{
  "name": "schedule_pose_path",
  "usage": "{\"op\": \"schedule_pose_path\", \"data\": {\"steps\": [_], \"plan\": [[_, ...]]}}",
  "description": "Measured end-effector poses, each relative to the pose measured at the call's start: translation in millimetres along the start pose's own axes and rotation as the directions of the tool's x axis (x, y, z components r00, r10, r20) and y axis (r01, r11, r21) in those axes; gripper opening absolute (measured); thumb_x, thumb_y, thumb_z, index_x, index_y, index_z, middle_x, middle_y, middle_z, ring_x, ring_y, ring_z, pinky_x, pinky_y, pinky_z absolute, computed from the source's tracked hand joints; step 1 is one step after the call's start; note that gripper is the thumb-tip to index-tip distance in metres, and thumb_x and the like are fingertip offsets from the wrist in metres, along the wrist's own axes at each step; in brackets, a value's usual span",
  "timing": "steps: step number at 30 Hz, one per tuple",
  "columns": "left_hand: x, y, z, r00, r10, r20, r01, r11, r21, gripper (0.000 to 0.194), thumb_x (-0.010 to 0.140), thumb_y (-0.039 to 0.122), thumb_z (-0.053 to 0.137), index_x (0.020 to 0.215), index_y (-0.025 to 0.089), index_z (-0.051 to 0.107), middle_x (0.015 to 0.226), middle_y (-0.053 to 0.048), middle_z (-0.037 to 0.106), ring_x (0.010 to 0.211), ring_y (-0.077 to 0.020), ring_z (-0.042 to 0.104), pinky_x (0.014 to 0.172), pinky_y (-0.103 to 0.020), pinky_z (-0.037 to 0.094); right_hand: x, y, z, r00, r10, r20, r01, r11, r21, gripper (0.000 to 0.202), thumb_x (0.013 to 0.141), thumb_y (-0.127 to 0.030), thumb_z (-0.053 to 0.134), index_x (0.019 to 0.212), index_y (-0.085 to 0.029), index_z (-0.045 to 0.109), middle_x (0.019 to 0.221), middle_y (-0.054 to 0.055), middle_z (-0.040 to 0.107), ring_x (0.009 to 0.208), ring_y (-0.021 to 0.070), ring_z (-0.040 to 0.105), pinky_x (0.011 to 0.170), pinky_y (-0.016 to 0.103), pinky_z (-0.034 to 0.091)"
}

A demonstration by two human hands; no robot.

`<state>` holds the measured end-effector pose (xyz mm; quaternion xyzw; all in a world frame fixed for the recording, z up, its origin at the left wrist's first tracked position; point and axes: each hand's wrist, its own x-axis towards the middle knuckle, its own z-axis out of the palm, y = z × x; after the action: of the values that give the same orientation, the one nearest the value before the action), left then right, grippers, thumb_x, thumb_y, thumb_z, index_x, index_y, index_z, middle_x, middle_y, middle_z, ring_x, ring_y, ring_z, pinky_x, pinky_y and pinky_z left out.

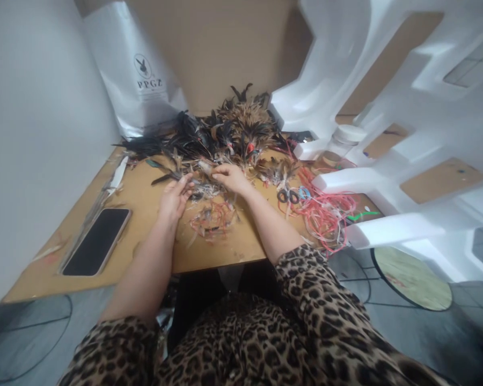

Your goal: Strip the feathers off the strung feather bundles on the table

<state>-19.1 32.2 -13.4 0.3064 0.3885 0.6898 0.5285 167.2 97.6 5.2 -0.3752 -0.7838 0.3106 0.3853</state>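
My left hand [176,197] is over the table, its fingertips closed at the end of a dark feather [163,167] that points up and left. To its right, my right hand [230,177] pinches a small pale tuft [206,167]. A large pile of black and brown feathers [201,134] lies just beyond both hands. Below and between them is a small tangle of red and white strands [212,219]. Fine fluff lies between the fingers of the two hands.
A phone [97,241] lies at the left of the table [145,214]. Right are scissors [287,196], blue tape [304,193], pink strings [326,214], a white-lidded jar [346,139] and large white foam pieces [386,187]. A silver bag [132,69] stands behind.
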Motion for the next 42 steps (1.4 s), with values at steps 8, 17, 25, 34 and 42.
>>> {"op": "schedule_pose_path", "data": {"steps": [8,17,25,34,42], "plan": [[-7,5,4.9,0.997,0.007,0.073,-0.012,0.998,0.067,0.019,0.067,0.020,0.070,0.085,0.014,0.069,0.110,-0.010,0.066,0.073,-0.0082,0.063,0.057,-0.014,0.047,-6,-11,-5,0.982,-0.159,0.099,0.180,0.946,-0.270,0.019,0.077,-0.023,0.054,0.087,-0.020,0.070,0.098,0.004,0.062,0.098,0.0180,0.051,0.094,0.035,0.034],[-5,0,7.9,0.999,-0.017,0.050,0.017,1.000,-0.016,0.002,0.071,0.011,0.066,0.073,0.010,0.066,0.075,-0.006,0.068,0.067,-0.0077,0.064,0.062,-0.013,0.051,-9,-20,0,0.994,-0.094,0.062,0.108,0.948,-0.299,0.022,0.079,-0.023,0.050,0.091,-0.019,0.068,0.102,0.005,0.061,0.101,0.0194,0.049,0.094,0.036,0.033],[-7,14,9.0,0.982,-0.167,-0.091,0.124,0.925,-0.359,0.021,0.084,0.004,0.047,0.072,0.010,0.063,0.070,-0.002,0.067,0.071,-0.0051,0.065,0.068,-0.009,0.051,-9,-22,11,0.958,-0.040,-0.284,-0.010,0.985,-0.174,0.040,0.072,-0.032,0.062,0.110,-0.019,0.061,0.119,0.007,0.056,0.115,0.0224,0.045,0.101,0.039,0.032],[-15,8,16.9,0.968,-0.246,0.043,0.247,0.919,-0.309,0.020,0.084,0.005,0.048,0.074,0.013,0.063,0.073,-0.002,0.068,0.070,-0.0044,0.065,0.066,-0.008,0.051,-13,-43,35,0.993,0.074,-0.095,-0.016,0.862,0.507,0.022,0.068,-0.034,0.066,0.079,-0.015,0.067,0.081,0.002,0.068,0.078,0.0127,0.060,0.081,0.028,0.045],[-16,2,13.8,0.993,-0.081,0.084,0.081,0.997,0.008,0.009,0.074,0.015,0.064,0.081,0.010,0.065,0.081,-0.008,0.071,0.070,-0.0140,0.068,0.055,-0.016,0.052,-9,-37,26,0.975,0.214,-0.063,-0.134,0.788,0.601,0.025,0.065,-0.038,0.066,0.071,-0.014,0.064,0.069,0.000,0.064,0.064,0.0096,0.055,0.069,0.024,0.044]]}}
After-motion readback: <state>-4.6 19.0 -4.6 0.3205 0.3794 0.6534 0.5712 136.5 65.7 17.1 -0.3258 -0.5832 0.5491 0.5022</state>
